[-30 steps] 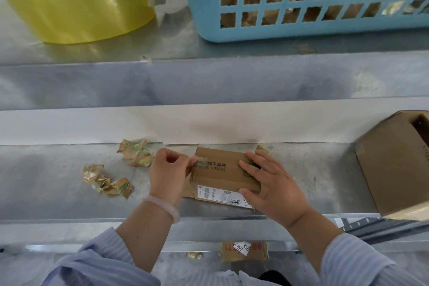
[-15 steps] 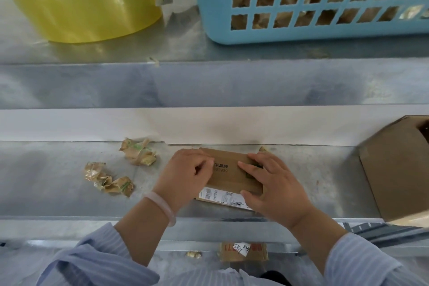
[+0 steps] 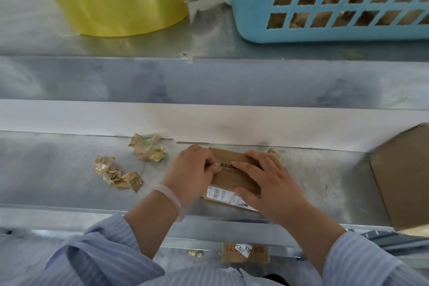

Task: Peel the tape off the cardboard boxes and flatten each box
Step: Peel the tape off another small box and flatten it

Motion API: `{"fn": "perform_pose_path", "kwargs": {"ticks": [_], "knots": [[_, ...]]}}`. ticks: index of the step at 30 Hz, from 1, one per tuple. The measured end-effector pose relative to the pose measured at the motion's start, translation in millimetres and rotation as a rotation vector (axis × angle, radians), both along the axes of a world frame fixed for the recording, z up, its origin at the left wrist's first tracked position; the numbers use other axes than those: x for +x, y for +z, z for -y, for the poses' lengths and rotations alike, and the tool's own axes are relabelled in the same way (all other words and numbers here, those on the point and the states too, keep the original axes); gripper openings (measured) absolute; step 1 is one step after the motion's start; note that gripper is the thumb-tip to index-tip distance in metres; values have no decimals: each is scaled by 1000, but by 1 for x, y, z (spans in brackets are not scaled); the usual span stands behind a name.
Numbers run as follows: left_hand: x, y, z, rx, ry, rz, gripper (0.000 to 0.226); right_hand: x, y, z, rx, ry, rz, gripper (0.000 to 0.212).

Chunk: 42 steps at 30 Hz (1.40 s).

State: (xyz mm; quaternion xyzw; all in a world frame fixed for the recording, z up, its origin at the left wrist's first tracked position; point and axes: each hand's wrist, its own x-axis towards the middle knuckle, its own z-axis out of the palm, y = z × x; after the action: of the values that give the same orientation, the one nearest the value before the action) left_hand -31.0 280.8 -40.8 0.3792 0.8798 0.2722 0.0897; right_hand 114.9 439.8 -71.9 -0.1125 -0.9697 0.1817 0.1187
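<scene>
Pinching a tape strip [image 3: 217, 166] on top of the small box [image 3: 232, 180] with left hand [image 3: 190, 169]; pressing same box with right hand [image 3: 267, 184], fingers spread.

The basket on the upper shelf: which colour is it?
The basket is light blue; the head view shows it.

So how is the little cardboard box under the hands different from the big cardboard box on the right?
The small brown cardboard box lies flat under the right hand, its tape pinched by the left hand; the large brown cardboard box at the right is much bigger and untouched. The small one shows a white barcode label; the large one shows none. Both are brown cardboard on the grey metal shelf.
</scene>
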Motion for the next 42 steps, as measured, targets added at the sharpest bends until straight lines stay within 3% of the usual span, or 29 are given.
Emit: {"fn": "perform_pose_path", "kwargs": {"ticks": [2,5,10,12,14,17,19,21,25,29,34,36,40,42], "knots": [[-1,-5,-1,-7,26,27,10,1,-1,-1,-15,-3,-9,58],[-6,-14,4,96,199,219,16,1,-3,-1,-40,-1,-21,57],[-8,-29,10,485,514,741,13,0,-7,0,-46,-15,-51,56],[-8,-33,10,588,593,851,13,0,-8,0,-40,-13,-62,55],[-6,-31,11,560,563,720,13,1,-9,1,-27,-14,-64,55],[-7,-23,17,311,290,44,18,1,-11,0,-6,-9,-46,55],[-6,-16,17,235,76,-164,15,1,-12,0,6,-7,-40,56],[-3,-11,14,181,-21,-126,3,1,-12,0,4,-9,-45,56],[-4,-10,11,159,34,66,4,0,-12,1,11,-7,-63,55],[-9,-12,8,152,170,295,31,1,-12,0,20,-6,-44,57],[-6,-14,5,114,35,-58,9,0,-13,0,27,-4,-49,57],[-6,-16,2,118,51,-59,10,0,-14,-1,26,-1,-54,56],[-12,-25,0,140,261,136,18,0,-15,-2,30,4,-67,56],[-14,-32,1,243,387,340,13,-1,-15,-1,28,1,-79,56]]}}
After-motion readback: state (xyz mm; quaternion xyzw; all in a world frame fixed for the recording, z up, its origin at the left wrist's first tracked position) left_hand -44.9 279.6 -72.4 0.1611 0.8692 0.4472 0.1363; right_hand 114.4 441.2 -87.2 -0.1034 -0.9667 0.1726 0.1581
